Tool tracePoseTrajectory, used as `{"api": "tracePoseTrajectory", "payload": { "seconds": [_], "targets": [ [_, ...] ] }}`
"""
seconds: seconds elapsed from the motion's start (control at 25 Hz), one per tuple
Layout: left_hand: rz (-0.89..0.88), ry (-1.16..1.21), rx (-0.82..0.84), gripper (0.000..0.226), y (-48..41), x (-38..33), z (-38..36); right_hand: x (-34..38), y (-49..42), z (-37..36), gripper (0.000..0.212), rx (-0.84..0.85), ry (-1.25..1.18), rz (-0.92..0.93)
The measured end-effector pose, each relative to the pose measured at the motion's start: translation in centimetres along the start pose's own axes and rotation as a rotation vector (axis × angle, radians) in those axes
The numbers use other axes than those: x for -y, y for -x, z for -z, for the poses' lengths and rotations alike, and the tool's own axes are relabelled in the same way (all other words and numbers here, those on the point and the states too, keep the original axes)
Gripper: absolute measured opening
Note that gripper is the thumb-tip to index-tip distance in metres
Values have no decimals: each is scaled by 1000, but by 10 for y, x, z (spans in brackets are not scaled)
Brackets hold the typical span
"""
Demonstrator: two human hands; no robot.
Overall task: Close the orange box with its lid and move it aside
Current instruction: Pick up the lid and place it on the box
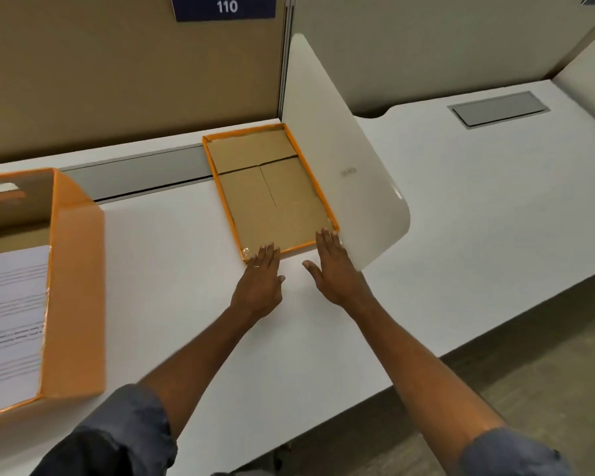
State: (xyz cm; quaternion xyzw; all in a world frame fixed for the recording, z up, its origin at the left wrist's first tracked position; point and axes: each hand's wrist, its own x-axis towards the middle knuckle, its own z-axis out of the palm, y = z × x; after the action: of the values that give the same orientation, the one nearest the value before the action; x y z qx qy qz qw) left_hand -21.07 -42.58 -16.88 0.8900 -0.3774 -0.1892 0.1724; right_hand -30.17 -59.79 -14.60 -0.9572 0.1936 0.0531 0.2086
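The shallow orange cardboard lid [272, 190] lies upside down on the white desk [172, 269], long axis running away from the person, against the white divider panel [351, 159]. Left hand [260, 286] and right hand [334, 269], fingers spread wide and holding nothing, touch its near edge; the open orange box [73, 286] stands well apart at left

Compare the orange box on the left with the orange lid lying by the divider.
The orange box is deep with tall walls; the orange lid is a shallow tray with a low rim. The box holds printed paper; the lid lies inside-up, showing only bare brown cardboard. Both hands, left hand and right hand, reach the lid's near edge; none touches the box. Both are orange outside, brown inside, and rest on the white desk.
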Motion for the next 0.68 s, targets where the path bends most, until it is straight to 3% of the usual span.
{"api": "tracePoseTrajectory", "payload": {
  "seconds": [0.2, 0.52, 0.68],
  "targets": [
    [17, 53, -43, 62, 3, 11, -16, -7, -10, -35, 75, 99, 96, 7],
    [-1, 74, -91, 64, 58, 34, -31, 10, 34, -57, 70, 14, 124, 89],
    [40, 195, -238, 69, 97, 46, -30, 15, 52, -48, 72, -56, -148, 7]
  ]
}}
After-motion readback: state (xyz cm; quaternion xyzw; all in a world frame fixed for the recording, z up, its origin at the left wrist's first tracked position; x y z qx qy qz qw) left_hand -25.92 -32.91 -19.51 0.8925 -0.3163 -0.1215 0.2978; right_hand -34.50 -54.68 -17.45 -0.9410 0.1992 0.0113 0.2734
